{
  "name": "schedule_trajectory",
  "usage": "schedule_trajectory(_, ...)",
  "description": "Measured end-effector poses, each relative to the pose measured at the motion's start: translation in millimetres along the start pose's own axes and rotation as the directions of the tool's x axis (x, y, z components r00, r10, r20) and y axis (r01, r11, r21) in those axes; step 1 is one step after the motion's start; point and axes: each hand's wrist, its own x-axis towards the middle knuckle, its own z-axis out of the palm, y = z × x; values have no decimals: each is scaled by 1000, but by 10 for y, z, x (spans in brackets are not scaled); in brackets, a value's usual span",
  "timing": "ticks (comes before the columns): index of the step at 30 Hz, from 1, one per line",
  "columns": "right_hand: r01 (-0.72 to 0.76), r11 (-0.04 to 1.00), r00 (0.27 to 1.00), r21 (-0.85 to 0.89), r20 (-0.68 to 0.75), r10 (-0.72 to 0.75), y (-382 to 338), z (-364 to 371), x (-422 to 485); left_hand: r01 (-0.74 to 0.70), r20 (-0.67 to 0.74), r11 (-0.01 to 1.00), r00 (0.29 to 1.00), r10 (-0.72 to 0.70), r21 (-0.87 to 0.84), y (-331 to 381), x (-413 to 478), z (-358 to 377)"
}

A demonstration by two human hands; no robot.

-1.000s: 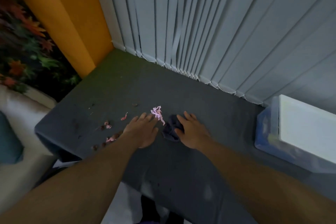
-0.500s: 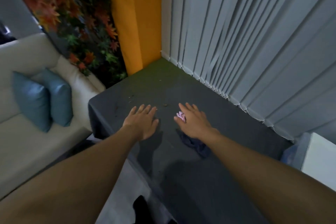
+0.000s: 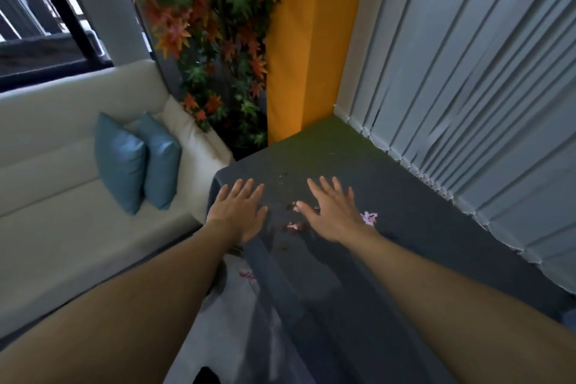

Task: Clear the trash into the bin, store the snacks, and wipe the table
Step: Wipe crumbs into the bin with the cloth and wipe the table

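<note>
My left hand (image 3: 238,213) lies flat with straight fingers at the left corner of the dark grey table (image 3: 358,165). My right hand (image 3: 332,213) is spread flat on the table a little to its right. Small pink and brown scraps (image 3: 293,226) lie between the two hands, some by my right thumb. A pink shredded bit (image 3: 369,217) shows at the right edge of my right hand. The dark cloth seen earlier is not in view. Neither hand holds anything.
Grey vertical blinds (image 3: 467,87) line the table's far and right side. An orange pillar (image 3: 299,50) and autumn-leaf wall stand behind the corner. A white sofa (image 3: 62,196) with two blue cushions (image 3: 137,162) sits left. Pink scraps (image 3: 247,275) lie on the floor below the table edge.
The view has swung left. Both hands slid toward the table's left corner, pushing the scraps with them. The dark cloth by my right hand and the white box are out of view.
</note>
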Motion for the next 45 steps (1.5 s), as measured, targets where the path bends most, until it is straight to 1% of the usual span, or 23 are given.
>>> schedule_trajectory(5, 31, 1000, 999, 5, 20, -31, -672, 128, 303, 15, -8, 999, 1000, -15, -37, -723, 20, -35)
schedule_trajectory(10, 42, 999, 999, 15, 22, -43, -1309, 278, 629, 22, 2, 999, 1000, -22, -33, -1417, 17, -30)
schedule_trajectory(14, 52, 998, 998, 23, 19, -52, -1737, 387, 805, 31, 16, 999, 999, -30, -40, -1892, -27, -18)
schedule_trajectory(18, 76, 997, 997, 21, 21, -77, -2065, 475, 908, 56, 22, 995, 998, -54, -86, -2270, -57, 39)
schedule_trajectory(25, 131, 991, 991, 31, 32, -132, -2392, 623, 1139, 81, 53, 989, 996, -75, -125, -2659, -19, 197)
schedule_trajectory(31, 192, 981, 979, 42, 60, -194, -2599, 803, 1432, 150, 74, 980, 987, -142, -134, -2890, 69, 323)
schedule_trajectory(37, 229, 972, 970, 53, 72, -233, -2738, 1112, 1807, 199, 65, 974, 979, -193, -104, -3113, 211, 478)
schedule_trajectory(40, 235, 971, 963, 50, 127, -239, -2756, 1330, 1980, 248, 118, 961, 965, -234, -123, -3217, 327, 656)
schedule_trajectory(43, 236, 970, 953, 61, 183, -244, -2775, 1576, 2151, 328, 175, 930, 938, -299, -167, -3306, 442, 876)
schedule_trajectory(45, 229, 971, 951, 64, 201, -237, -2782, 1759, 2240, 344, 205, 922, 929, -307, -176, -3363, 500, 1035)
